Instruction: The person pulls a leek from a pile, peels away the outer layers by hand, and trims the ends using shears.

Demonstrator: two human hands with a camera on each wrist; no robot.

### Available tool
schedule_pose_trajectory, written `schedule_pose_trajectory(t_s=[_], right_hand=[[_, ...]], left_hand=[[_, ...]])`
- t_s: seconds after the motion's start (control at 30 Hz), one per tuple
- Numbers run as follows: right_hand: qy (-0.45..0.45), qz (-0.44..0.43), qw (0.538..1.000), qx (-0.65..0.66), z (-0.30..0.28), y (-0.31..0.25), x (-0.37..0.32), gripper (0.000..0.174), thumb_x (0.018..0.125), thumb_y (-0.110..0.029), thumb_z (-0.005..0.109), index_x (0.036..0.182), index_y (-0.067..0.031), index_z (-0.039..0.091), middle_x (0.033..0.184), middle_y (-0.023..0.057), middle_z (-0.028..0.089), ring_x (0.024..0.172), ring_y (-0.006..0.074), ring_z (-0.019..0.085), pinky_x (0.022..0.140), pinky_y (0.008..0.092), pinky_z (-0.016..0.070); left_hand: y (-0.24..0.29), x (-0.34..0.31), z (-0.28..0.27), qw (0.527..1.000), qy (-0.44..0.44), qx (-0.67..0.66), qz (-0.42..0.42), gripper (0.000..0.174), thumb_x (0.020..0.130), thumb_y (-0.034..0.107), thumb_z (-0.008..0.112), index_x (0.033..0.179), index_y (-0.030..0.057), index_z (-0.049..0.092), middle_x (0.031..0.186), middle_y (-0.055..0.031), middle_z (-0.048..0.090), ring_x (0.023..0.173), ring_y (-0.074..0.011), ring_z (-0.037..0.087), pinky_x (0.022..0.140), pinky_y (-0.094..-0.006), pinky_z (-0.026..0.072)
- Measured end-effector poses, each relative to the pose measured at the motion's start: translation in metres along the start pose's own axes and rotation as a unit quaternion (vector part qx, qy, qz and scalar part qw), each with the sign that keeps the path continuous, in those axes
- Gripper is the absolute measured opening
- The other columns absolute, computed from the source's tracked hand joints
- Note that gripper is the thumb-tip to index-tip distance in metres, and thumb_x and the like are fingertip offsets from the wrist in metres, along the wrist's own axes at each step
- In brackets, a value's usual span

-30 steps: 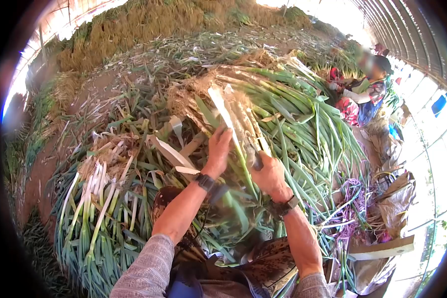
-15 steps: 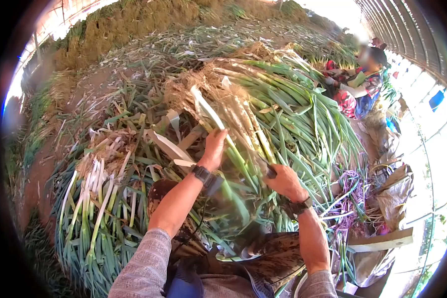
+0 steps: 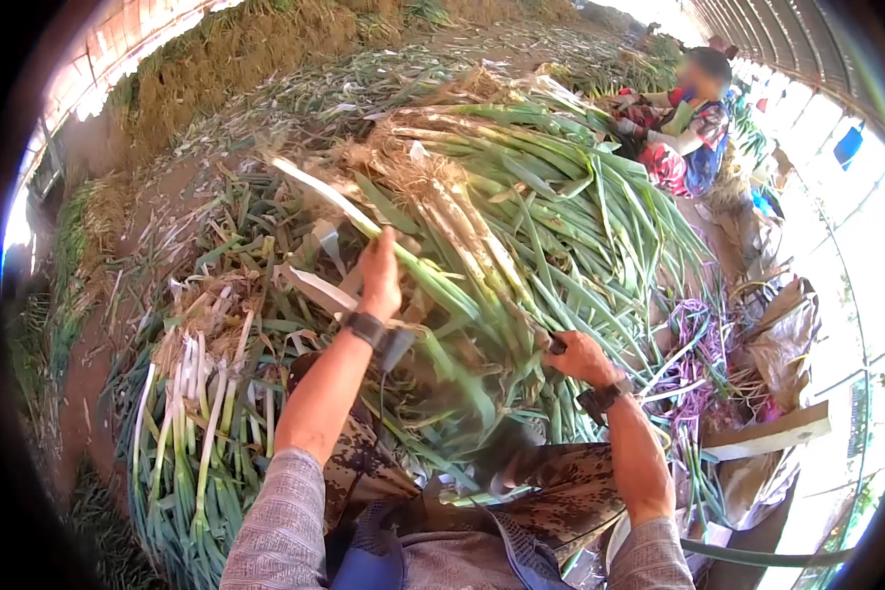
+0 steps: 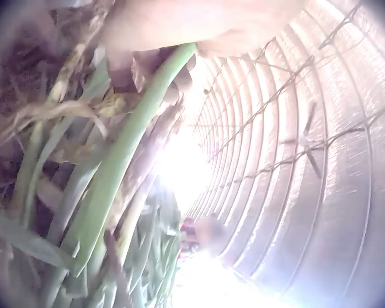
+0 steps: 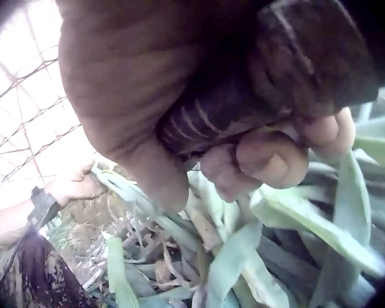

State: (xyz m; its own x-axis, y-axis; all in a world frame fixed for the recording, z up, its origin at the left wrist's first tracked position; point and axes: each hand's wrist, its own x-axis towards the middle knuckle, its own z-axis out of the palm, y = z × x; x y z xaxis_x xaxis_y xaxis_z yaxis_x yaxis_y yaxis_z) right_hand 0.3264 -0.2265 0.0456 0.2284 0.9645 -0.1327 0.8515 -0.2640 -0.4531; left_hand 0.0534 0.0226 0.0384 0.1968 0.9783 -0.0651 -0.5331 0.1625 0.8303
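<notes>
My left hand (image 3: 381,280) grips a large green onion (image 3: 329,197) around its stem; the white root end points up and left, and the green leaves run down to the right. In the left wrist view its green shaft (image 4: 125,154) comes out from under the hand. My right hand (image 3: 582,358) curls its fingers round a dark, ridged tool handle (image 5: 208,119), low at the right beside the leaves. What the tool is, I cannot tell. Unpeeled green onions (image 3: 472,236) with brown roots lie just beyond both hands.
Cleaned green onions (image 3: 192,393) with white stems are heaped at the left. A large leafy pile (image 3: 580,197) spreads ahead and right. Purple twine (image 3: 693,339) and a board (image 3: 767,433) lie at the right. Another person (image 3: 688,128) sits at the far right.
My left hand has moved left with the green onion, whose root end has swung to the left. My right hand has shifted right and down with the tool, widening the space between the hands.
</notes>
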Motion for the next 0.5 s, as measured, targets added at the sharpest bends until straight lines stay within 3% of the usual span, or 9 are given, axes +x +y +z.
schedule_pose_trajectory(t_s=[0.07, 0.2, 0.27, 0.33, 0.37, 0.4, 0.47, 0.5], right_hand=[[0.010, -0.054, 0.998, -0.008, -0.010, -0.026, -0.006, 0.035, 0.079, -0.036, 0.071, 0.092, -0.0034, 0.068, 0.079, 0.0200, 0.066, 0.075, 0.0381, 0.065, 0.069, 0.0461, 0.0502], [0.014, -0.098, 0.995, -0.004, -0.007, -0.061, -0.005, 0.035, 0.079, -0.037, 0.070, 0.096, -0.0055, 0.069, 0.080, 0.0199, 0.067, 0.078, 0.0402, 0.065, 0.071, 0.0475, 0.0510], [0.025, -0.083, 0.996, -0.003, -0.003, -0.058, 0.002, 0.034, 0.082, -0.040, 0.065, 0.092, -0.0078, 0.071, 0.078, 0.0186, 0.068, 0.078, 0.0399, 0.065, 0.072, 0.0493, 0.0506], [0.006, -0.070, 0.997, -0.021, 0.002, -0.043, 0.004, 0.035, 0.081, -0.040, 0.066, 0.093, -0.0077, 0.070, 0.084, 0.0181, 0.069, 0.083, 0.0390, 0.065, 0.076, 0.0484, 0.0510], [0.007, -0.074, 0.996, -0.042, 0.004, -0.033, 0.006, 0.035, 0.080, -0.040, 0.067, 0.095, -0.0082, 0.070, 0.088, 0.0175, 0.069, 0.086, 0.0385, 0.066, 0.078, 0.0480, 0.0511], [0.007, -0.080, 0.995, -0.062, 0.006, -0.027, 0.008, 0.036, 0.079, -0.040, 0.067, 0.096, -0.0087, 0.070, 0.091, 0.0169, 0.070, 0.089, 0.0380, 0.066, 0.080, 0.0476, 0.0511], [-0.043, -0.040, 0.997, -0.059, -0.003, -0.031, 0.009, 0.036, 0.077, -0.040, 0.069, 0.097, -0.0103, 0.070, 0.095, 0.0158, 0.070, 0.092, 0.0373, 0.066, 0.082, 0.0470, 0.0512], [-0.050, -0.023, 0.997, -0.050, -0.006, -0.033, 0.009, 0.036, 0.076, -0.039, 0.069, 0.097, -0.0100, 0.070, 0.094, 0.0161, 0.070, 0.092, 0.0375, 0.066, 0.082, 0.0474, 0.0511]], left_hand=[[0.033, 0.019, -0.018, 0.999, -0.017, -0.046, 0.015, 0.036, 0.096, 0.038, 0.063, 0.107, 0.0044, 0.060, 0.092, -0.0090, 0.069, 0.082, -0.0229, 0.069, 0.070, -0.0421, 0.0606], [0.101, 0.045, -0.068, 0.996, 0.014, 0.014, 0.090, 0.032, 0.098, 0.039, 0.060, 0.101, 0.0070, 0.060, 0.085, -0.0084, 0.069, 0.078, -0.0200, 0.070, 0.064, -0.0370, 0.0593], [0.146, 0.056, -0.093, 0.975, 0.065, 0.043, 0.207, 0.034, 0.099, 0.042, 0.057, 0.097, 0.0086, 0.059, 0.079, -0.0055, 0.067, 0.070, -0.0167, 0.066, 0.060, -0.0336, 0.0555], [0.210, 0.072, -0.139, 0.952, 0.146, 0.100, 0.249, 0.036, 0.100, 0.045, 0.055, 0.090, 0.0106, 0.059, 0.078, -0.0038, 0.065, 0.067, -0.0155, 0.062, 0.058, -0.0306, 0.0497], [0.245, 0.056, -0.131, 0.921, 0.192, 0.123, 0.315, 0.038, 0.099, 0.048, 0.055, 0.091, 0.0103, 0.059, 0.076, -0.0032, 0.060, 0.062, -0.0153, 0.058, 0.055, -0.0298, 0.0463], [0.282, 0.073, -0.171, 0.878, 0.210, 0.200, 0.381, 0.043, 0.098, 0.051, 0.054, 0.093, 0.0088, 0.059, 0.077, -0.0040, 0.056, 0.067, -0.0160, 0.058, 0.057, -0.0323, 0.0474], [0.361, 0.041, -0.194, 0.828, 0.274, 0.350, 0.342, 0.043, 0.098, 0.048, 0.056, 0.093, 0.0052, 0.059, 0.082, -0.0079, 0.059, 0.076, -0.0218, 0.058, 0.068, -0.0386, 0.0469], [0.401, 0.043, -0.243, 0.741, 0.298, 0.489, 0.352, 0.046, 0.097, 0.047, 0.055, 0.100, 0.0012, 0.059, 0.088, -0.0139, 0.062, 0.081, -0.0282, 0.060, 0.072, -0.0428, 0.0471]])
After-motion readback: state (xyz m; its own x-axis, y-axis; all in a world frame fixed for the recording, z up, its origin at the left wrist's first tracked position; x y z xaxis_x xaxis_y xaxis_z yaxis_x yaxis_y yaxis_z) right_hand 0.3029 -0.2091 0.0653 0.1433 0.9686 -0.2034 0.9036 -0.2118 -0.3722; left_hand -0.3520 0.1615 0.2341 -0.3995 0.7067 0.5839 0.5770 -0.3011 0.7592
